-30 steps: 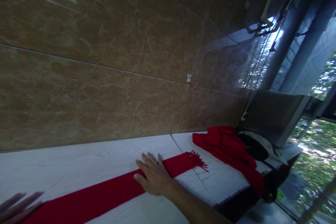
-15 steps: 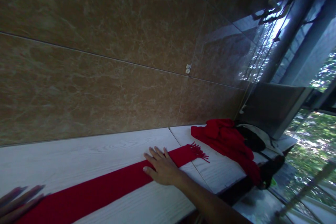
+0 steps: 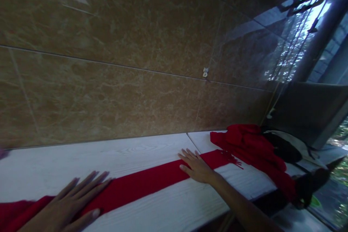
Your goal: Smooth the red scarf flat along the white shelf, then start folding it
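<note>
A long red scarf (image 3: 146, 184) lies stretched along the white wood-grain table. Near its fringed far end my right hand (image 3: 196, 167) rests flat on the cloth, fingers spread. My left hand (image 3: 73, 203) lies palm down on the scarf at the lower left, fingers stretched out and thumb apart. To the left of that hand the cloth looks rumpled, and the picture edge cuts it off. The fringe (image 3: 233, 159) spreads out just short of a red cloth heap.
The crumpled red cloth heap (image 3: 250, 145) sits at the table's right end, beside a black and white item (image 3: 288, 146). A brown marbled wall (image 3: 122, 98) runs along the table's back edge. A grey panel (image 3: 312, 112) stands at the right.
The view has swung left, so the scarf and cloth heap sit further right. My left hand shows much more fully, flat on the scarf. My right hand stays flat near the fringe.
</note>
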The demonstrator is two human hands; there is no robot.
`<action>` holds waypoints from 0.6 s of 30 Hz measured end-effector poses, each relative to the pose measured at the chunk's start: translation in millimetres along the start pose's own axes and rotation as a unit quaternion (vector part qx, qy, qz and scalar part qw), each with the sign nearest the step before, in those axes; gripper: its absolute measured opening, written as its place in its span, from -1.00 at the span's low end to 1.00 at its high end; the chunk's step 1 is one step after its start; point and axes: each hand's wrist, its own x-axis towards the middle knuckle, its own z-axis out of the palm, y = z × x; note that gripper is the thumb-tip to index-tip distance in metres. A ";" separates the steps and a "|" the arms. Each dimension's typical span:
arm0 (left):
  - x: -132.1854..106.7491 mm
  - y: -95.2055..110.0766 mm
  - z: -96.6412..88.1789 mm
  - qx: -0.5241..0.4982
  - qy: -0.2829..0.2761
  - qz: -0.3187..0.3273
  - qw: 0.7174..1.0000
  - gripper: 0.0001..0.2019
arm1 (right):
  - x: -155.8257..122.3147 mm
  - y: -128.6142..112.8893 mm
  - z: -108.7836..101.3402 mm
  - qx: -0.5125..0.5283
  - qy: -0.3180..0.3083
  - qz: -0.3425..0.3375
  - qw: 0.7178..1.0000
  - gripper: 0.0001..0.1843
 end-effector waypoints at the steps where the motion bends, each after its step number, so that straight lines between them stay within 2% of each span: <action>1: 4.4 8.5 -7.6 -0.005 -0.039 0.007 0.999 -0.37 | -0.4 2.7 -0.7 -0.002 0.001 0.001 1.000 -0.30; 3: 12.0 26.0 -24.6 -0.018 -0.087 0.004 0.996 -0.36 | -0.9 8.9 -1.1 -0.006 0.004 0.002 1.000 -0.32; 6: 18.2 48.5 -45.2 -0.041 -0.110 0.009 0.993 -0.36 | -0.3 20.8 3.4 -0.008 0.012 0.004 1.000 -0.33; 11: 16.0 65.0 -62.3 -0.075 -0.130 0.009 0.989 -0.31 | 11.8 53.2 28.3 0.000 0.041 -0.015 0.999 -0.26; 15: 6.0 61.4 -81.5 -0.095 -0.098 -0.008 0.991 -0.33 | 26.9 90.4 56.5 0.015 0.103 -0.048 0.993 -0.29; 18: -6.7 32.3 -97.1 -0.074 -0.022 -0.067 0.995 -0.42 | 38.1 113.0 75.1 0.038 0.118 -0.094 0.988 -0.29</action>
